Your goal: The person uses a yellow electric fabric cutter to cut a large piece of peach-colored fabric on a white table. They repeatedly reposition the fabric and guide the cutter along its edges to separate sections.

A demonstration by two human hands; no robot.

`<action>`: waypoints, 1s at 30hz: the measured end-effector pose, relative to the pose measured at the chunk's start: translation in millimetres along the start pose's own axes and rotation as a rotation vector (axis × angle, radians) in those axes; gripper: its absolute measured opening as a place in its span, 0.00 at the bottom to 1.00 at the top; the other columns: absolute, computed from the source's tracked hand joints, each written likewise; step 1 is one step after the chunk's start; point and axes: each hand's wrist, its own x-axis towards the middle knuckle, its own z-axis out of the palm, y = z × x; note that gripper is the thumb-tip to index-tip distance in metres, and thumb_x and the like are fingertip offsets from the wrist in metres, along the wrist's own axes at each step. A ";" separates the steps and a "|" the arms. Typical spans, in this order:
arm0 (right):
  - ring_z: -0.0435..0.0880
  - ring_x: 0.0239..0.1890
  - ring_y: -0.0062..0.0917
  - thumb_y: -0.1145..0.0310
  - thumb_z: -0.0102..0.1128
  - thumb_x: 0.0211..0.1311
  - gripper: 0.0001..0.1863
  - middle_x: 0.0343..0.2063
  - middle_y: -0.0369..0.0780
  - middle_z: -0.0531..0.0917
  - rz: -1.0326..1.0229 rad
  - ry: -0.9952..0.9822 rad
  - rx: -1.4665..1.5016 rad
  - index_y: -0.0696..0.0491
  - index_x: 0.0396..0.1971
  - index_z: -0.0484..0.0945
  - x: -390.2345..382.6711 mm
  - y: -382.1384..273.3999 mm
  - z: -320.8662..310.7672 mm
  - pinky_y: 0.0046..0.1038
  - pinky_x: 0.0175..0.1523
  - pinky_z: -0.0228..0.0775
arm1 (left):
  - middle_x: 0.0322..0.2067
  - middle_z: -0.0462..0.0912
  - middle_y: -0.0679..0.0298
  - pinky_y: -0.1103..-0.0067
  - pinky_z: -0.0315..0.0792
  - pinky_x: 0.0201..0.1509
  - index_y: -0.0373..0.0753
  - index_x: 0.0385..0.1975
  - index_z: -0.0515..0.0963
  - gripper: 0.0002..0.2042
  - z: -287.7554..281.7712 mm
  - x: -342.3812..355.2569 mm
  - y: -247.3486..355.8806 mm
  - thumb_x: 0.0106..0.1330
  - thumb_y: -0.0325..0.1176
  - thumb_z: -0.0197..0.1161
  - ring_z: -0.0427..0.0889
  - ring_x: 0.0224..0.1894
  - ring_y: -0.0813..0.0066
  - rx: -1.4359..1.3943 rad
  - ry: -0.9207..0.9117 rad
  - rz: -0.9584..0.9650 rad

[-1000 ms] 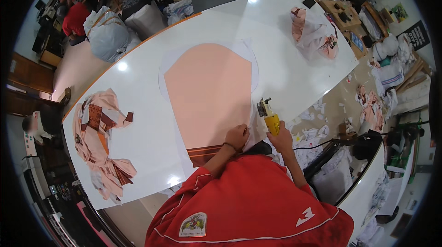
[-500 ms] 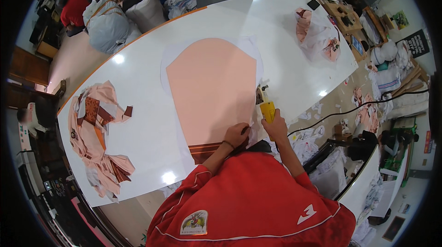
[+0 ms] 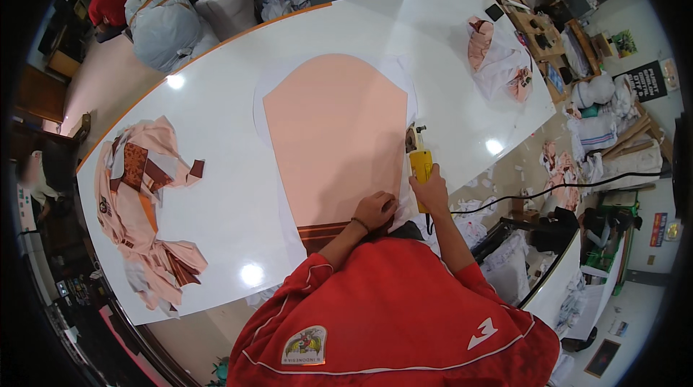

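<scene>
A peach fabric panel (image 3: 336, 127) with a rounded top and a brown striped lower band lies flat over a larger white sheet (image 3: 261, 69), whose margin shows around it. My right hand (image 3: 431, 190) is wrapped round the body of a yellow handheld electric fabric cutter (image 3: 420, 163). The cutter's metal head is at the panel's right edge, below its upper right corner. Lower on that edge, my left hand (image 3: 374, 211) rests on the fabric with its fingers curled in. Whatever those fingers may grip is hidden beneath them.
Crumpled peach and brown cut fabric (image 3: 137, 206) lies on the left of the white table (image 3: 231, 170); another bundle (image 3: 498, 62) is at far right. A black cord (image 3: 534, 196) trails right from the cutter. Scraps litter the floor, and bulging sacks (image 3: 162, 22) stand beyond the table.
The cutter and my right hand have moved slightly away from me along the panel's right edge, and the cutter is more upright. My left hand stays near the same spot, fingers curled.
</scene>
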 end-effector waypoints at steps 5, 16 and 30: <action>0.87 0.47 0.62 0.48 0.72 0.58 0.33 0.43 0.61 0.86 0.005 0.012 -0.001 0.55 0.52 0.68 14.4 -2.5 5.6 0.57 0.51 0.80 | 0.37 0.87 0.55 0.63 0.82 0.42 0.39 0.39 0.85 0.09 1.0 -0.7 -4.7 0.69 0.38 0.69 0.88 0.37 0.52 0.016 -0.001 0.015; 0.88 0.48 0.59 0.47 0.72 0.57 0.35 0.46 0.60 0.86 -0.017 0.034 -0.003 0.57 0.54 0.69 66.9 -22.3 1.4 0.54 0.52 0.82 | 0.35 0.87 0.56 0.64 0.82 0.41 0.40 0.40 0.86 0.11 -1.6 -0.3 -3.6 0.70 0.40 0.69 0.88 0.36 0.53 -0.019 -0.008 0.006; 0.88 0.52 0.54 0.49 0.73 0.55 0.37 0.50 0.58 0.86 -0.018 0.024 -0.018 0.58 0.56 0.70 159.0 -57.9 -17.7 0.52 0.55 0.83 | 0.40 0.86 0.58 0.63 0.81 0.44 0.41 0.43 0.85 0.13 -1.8 -5.3 2.8 0.70 0.44 0.67 0.87 0.40 0.55 0.054 -0.068 -0.047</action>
